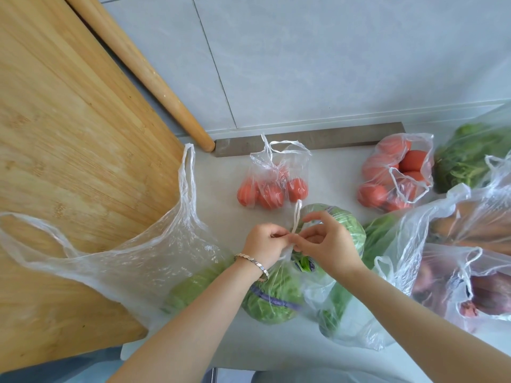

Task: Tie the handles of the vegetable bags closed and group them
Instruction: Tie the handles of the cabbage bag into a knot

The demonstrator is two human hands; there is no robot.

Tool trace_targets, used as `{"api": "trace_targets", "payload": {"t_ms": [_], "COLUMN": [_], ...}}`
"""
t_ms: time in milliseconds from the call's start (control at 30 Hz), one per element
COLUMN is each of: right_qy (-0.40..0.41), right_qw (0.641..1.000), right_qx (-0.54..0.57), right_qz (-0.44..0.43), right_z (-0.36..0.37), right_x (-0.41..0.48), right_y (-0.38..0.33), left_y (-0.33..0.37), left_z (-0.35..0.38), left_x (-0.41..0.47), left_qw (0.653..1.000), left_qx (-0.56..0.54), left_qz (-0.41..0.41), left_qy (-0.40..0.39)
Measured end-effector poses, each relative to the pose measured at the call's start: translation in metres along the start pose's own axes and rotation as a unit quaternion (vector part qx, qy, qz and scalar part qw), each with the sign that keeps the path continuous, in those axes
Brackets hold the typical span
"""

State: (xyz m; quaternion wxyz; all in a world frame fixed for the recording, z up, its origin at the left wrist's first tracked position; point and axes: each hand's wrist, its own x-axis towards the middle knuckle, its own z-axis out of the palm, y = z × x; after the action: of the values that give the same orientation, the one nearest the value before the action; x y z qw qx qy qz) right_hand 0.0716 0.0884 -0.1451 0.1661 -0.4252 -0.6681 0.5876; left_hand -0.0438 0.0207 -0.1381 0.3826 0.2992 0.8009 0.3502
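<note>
A clear plastic bag of green lettuce heads (272, 297) lies on the counter in the middle. Its twisted white handles (296, 219) stand up between my hands. My left hand (264, 244) pinches the handles from the left. My right hand (326, 241) pinches them from the right, its fingers curled over the knot area. A small bag of tomatoes (272, 186) with knotted handles sits just behind. A larger open bag of tomatoes (395, 175) lies at the back right.
A big open clear bag with a green vegetable (154, 261) lies at the left against a leaning wooden board (69, 161). A rolling pin (154, 78) leans on the wall. More bags with greens (470, 156), carrots (475, 225) and purple vegetables (453, 286) crowd the right.
</note>
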Motion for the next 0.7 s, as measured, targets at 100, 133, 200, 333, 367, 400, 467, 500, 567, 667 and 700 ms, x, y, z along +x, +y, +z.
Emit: {"api": "trace_targets", "payload": {"t_ms": [100, 133, 200, 333, 367, 400, 467, 500, 567, 667, 700], "right_qy": [0.0, 0.006, 0.016, 0.04, 0.04, 0.033, 0.014, 0.005, -0.006, -0.023, -0.032], "right_qw": [0.984, 0.975, 0.963, 0.934, 0.924, 0.917, 0.909, 0.908, 0.906, 0.914, 0.919], "right_qx": [-0.135, -0.167, -0.204, -0.261, -0.275, -0.283, -0.289, -0.292, -0.302, -0.304, -0.298], "right_qz": [-0.118, -0.15, -0.176, -0.241, -0.261, -0.279, -0.299, -0.3, -0.296, -0.268, -0.255], "right_z": [-0.002, -0.002, 0.0, 0.004, 0.005, 0.005, 0.003, 0.002, 0.001, 0.002, 0.002], "right_x": [-0.002, -0.002, -0.005, -0.003, -0.002, 0.0, 0.002, 0.003, 0.006, 0.007, 0.007], "right_y": [0.002, 0.002, 0.002, 0.007, 0.009, 0.01, 0.011, 0.01, 0.01, 0.011, 0.012], "left_y": [0.001, 0.001, 0.001, 0.001, 0.0, -0.001, -0.002, -0.002, -0.004, -0.008, -0.009], "left_z": [-0.001, -0.001, -0.002, -0.001, -0.001, 0.0, 0.0, 0.0, 0.002, 0.005, 0.006], "left_x": [0.001, 0.0, 0.0, -0.002, -0.002, -0.002, -0.004, -0.005, -0.007, -0.011, -0.012], "left_qw": [0.997, 0.997, 0.994, 0.99, 0.992, 0.994, 0.998, 1.0, 0.999, 0.996, 0.995], "left_qx": [-0.058, -0.066, -0.083, -0.113, -0.106, -0.093, -0.05, -0.028, 0.005, 0.034, 0.045], "left_qz": [-0.041, -0.049, -0.06, -0.077, -0.072, -0.061, -0.024, -0.003, 0.033, 0.07, 0.085], "left_qy": [-0.007, -0.012, -0.023, -0.024, -0.023, -0.021, -0.011, -0.003, 0.012, 0.032, 0.041]}}
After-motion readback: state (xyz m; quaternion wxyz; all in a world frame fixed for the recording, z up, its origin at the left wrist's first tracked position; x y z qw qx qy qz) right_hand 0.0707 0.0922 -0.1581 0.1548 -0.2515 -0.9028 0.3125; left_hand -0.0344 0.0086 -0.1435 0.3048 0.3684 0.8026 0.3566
